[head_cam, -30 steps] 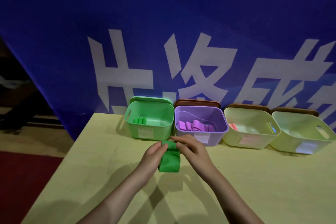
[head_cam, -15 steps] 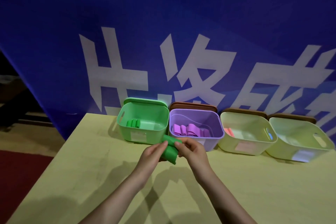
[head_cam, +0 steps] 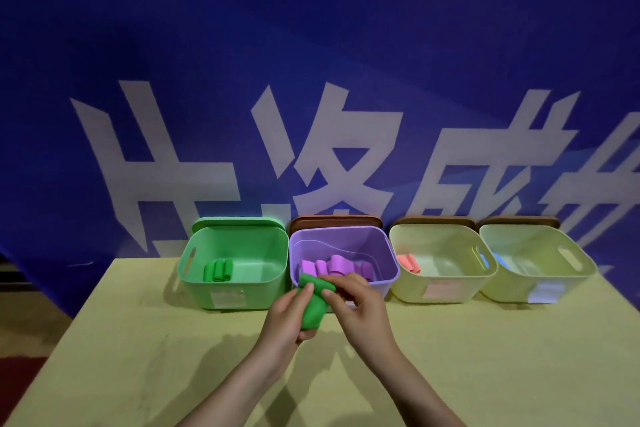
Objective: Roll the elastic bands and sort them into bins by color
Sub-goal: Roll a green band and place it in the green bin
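Obstacles: four bins are standing side by side along the table's far edge — green bin, purple bin, two pale bins — their walls touching or nearly so, lids leaning behind. Blue banner is closing off the back. Free room: bin mouths are lying open from above; near half of table is offering passage left and right of both hands.

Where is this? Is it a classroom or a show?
Probably a booth or demo stand, though I can't be sure. A big blue banner with white characters hangs behind a pale yellow table, and plastic sorting bins, like the green plastic bin, stand in a row.
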`<action>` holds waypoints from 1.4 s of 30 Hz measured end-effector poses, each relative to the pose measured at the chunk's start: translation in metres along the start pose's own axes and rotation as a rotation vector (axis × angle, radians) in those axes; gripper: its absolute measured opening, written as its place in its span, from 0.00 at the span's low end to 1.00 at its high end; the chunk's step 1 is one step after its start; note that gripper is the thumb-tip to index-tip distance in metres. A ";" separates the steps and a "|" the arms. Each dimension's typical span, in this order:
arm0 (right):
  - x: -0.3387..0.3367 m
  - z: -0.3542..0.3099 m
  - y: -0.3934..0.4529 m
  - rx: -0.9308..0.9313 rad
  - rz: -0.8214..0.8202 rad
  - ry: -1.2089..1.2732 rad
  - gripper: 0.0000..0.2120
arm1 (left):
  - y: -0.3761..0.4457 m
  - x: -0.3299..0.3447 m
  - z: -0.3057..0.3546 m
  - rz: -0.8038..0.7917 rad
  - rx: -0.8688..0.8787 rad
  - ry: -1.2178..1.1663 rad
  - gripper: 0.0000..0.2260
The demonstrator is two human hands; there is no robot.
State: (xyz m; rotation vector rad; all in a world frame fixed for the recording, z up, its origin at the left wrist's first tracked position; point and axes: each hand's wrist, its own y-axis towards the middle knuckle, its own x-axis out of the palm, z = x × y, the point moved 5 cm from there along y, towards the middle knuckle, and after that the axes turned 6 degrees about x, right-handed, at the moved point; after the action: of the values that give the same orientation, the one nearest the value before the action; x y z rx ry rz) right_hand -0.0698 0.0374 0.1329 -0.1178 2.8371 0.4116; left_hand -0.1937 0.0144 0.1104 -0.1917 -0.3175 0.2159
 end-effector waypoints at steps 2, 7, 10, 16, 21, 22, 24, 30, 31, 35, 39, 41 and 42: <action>-0.001 0.000 0.003 -0.011 0.027 -0.035 0.11 | 0.004 0.005 0.004 -0.005 -0.007 -0.068 0.11; 0.005 0.008 0.006 -0.121 0.003 -0.156 0.14 | 0.013 0.002 0.003 -0.018 -0.023 -0.061 0.11; 0.011 0.013 0.008 -0.062 -0.083 -0.125 0.14 | 0.017 -0.004 0.000 -0.014 -0.032 -0.070 0.11; 0.029 0.015 0.009 0.310 -0.218 0.127 0.13 | 0.020 -0.020 0.002 -0.059 0.012 -0.026 0.11; 0.037 0.014 0.003 0.382 -0.250 0.180 0.12 | 0.015 -0.027 0.003 -0.104 0.047 0.171 0.09; 0.036 0.015 0.003 0.380 -0.249 0.146 0.11 | 0.015 -0.028 0.002 -0.117 0.050 0.207 0.09; 0.034 0.016 0.002 0.347 -0.249 0.050 0.11 | 0.014 -0.031 -0.002 -0.118 0.045 0.286 0.08; 0.025 0.019 -0.005 0.264 -0.130 -0.092 0.15 | 0.012 -0.022 -0.013 -0.036 -0.032 0.166 0.08; 0.024 0.020 -0.006 0.267 -0.118 -0.087 0.13 | 0.011 -0.021 -0.013 -0.020 -0.055 0.109 0.09; 0.020 0.022 -0.006 0.250 -0.111 -0.071 0.14 | 0.008 -0.021 -0.013 -0.053 -0.124 -0.016 0.08; 0.022 0.027 -0.002 0.216 -0.107 -0.131 0.16 | 0.010 -0.024 -0.013 -0.056 -0.213 -0.141 0.04; 0.024 0.024 0.001 0.132 -0.133 -0.197 0.17 | 0.012 -0.026 -0.011 -0.058 -0.227 -0.177 0.04; 0.024 0.021 0.002 0.086 -0.149 -0.218 0.17 | 0.014 -0.027 -0.010 -0.064 -0.227 -0.180 0.04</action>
State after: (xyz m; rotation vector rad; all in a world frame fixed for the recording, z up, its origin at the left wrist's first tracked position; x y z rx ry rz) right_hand -0.0881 0.0447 0.1070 -0.2493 2.6058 0.2524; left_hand -0.2181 0.0195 0.0905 -0.3865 -0.5271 0.1337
